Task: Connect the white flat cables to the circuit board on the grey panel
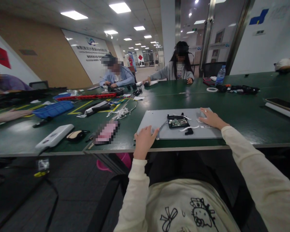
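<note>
A grey mat [157, 127] lies on the green table [244, 119] in front of me. On it sits a small black device with an exposed circuit board [177, 121], with white strips [189, 127] and a small black part [188, 131] beside it. My left hand [144, 139] rests on the mat's near left corner, fingers stretched flat. On the mat's right side lies my right hand [211, 118], fingers spread, touching small white pieces. Neither hand holds anything.
To the left lie a white device [54, 136], a black mouse-like object [75, 135], a blue tray [53, 109], a red strip [87, 96] and cables. A tape roll [212, 89], a water bottle [220, 75] and phones [281, 104] sit to the right. Other people sit across the table and at left.
</note>
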`<state>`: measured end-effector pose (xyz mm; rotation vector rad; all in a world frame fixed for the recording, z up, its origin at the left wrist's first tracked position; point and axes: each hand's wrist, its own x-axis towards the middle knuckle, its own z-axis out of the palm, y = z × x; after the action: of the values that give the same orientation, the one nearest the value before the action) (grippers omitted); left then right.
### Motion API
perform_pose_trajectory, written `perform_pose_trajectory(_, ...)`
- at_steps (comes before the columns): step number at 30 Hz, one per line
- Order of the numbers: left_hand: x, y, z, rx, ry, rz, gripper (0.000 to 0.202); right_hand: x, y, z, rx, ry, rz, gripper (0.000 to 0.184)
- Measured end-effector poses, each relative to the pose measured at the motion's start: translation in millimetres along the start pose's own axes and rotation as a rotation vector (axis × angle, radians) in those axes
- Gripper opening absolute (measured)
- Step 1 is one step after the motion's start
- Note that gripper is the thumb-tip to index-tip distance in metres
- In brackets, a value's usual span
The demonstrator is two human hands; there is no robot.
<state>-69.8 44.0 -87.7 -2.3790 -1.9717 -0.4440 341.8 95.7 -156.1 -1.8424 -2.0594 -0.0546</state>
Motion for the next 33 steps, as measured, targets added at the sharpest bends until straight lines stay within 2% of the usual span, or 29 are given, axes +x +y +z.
perform_pose_trajectory(4,-23,23,7.3,-0.029,0.062,0.034,0.045,0,1,0,-0.014,-0.015,0.009,0.068)
perform_pose_trajectory(7,-27,28,11.7,-0.007,0.082,0.051,0.031,-1,3,1,-0.020,-0.021,0.004,0.067)
perform_pose_trajectory(12,-18,20,17.6,0.016,0.114,0.083,0.026,0,6,4,-0.020,-0.023,-0.003,0.065)
perform_pose_trajectory(16,-13,18,20.7,0.055,0.141,0.042,0.029,0,6,4,-0.029,-0.035,0.009,0.065)
perform_pose_trajectory(20,-11,23,20.0,0.097,0.131,-0.023,0.033,0,6,4,-0.032,-0.046,0.025,0.067)
perform_pose_trajectory(26,-6,24,18.2,0.114,0.120,-0.043,0.036,0,6,3,-0.028,-0.049,0.024,0.065)
perform_pose_trajectory(33,11,29,19.4,0.117,0.061,0.023,0.036,0,6,3,-0.027,-0.057,0.039,0.066)
